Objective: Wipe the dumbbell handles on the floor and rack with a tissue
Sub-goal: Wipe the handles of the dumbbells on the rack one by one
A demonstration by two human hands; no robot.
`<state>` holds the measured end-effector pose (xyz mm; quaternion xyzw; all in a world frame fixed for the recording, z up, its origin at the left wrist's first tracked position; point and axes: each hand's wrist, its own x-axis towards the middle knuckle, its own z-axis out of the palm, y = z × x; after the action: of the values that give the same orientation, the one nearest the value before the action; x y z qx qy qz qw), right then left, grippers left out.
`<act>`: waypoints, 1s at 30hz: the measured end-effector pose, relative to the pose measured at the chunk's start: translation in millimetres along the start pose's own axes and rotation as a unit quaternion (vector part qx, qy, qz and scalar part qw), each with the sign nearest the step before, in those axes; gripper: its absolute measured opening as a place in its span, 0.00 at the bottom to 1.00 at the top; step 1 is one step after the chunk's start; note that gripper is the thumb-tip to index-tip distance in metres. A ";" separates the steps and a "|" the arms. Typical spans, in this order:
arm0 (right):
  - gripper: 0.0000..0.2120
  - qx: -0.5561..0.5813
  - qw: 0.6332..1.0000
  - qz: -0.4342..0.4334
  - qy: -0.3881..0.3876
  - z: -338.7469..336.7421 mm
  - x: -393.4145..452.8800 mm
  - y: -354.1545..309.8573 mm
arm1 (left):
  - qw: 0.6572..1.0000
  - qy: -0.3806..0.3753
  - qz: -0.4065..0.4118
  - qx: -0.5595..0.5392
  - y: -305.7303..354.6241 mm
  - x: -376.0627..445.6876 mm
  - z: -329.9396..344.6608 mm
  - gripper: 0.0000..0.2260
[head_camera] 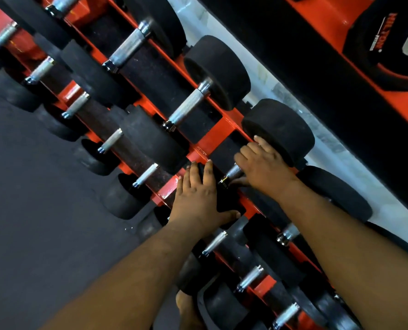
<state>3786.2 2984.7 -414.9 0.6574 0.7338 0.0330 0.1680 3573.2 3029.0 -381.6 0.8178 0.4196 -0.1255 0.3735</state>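
A black dumbbell lies across the top tier of the red rack (224,126); its far head (281,129) is in plain sight. My right hand (262,167) is curled over its knurled steel handle (234,173), thumb underneath, covering most of it. My left hand (196,198) rests on the dumbbell's near head (223,198), fingers fairly straight and the thumb spread round its side. No tissue shows; my right hand hides whatever lies beneath it.
Several more dumbbells with steel handles (186,108) fill the rack's tiers on both sides of my hands. Dark rubber floor (43,210) lies left of the rack. A black weight plate (388,44) sits on a red stand at top right. A bare foot (188,308) shows below.
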 end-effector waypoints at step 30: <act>0.18 -0.013 0.999 -0.007 0.034 11.2 -19.3 -8.3 | 1.000 0.014 -0.012 -0.016 3.1 -2.5 -1.3 0.62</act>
<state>3783.0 2962.7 -423.8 0.6482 0.7434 0.0642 0.1517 3574.0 3027.2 -377.8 0.8085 0.4360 -0.1119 0.3791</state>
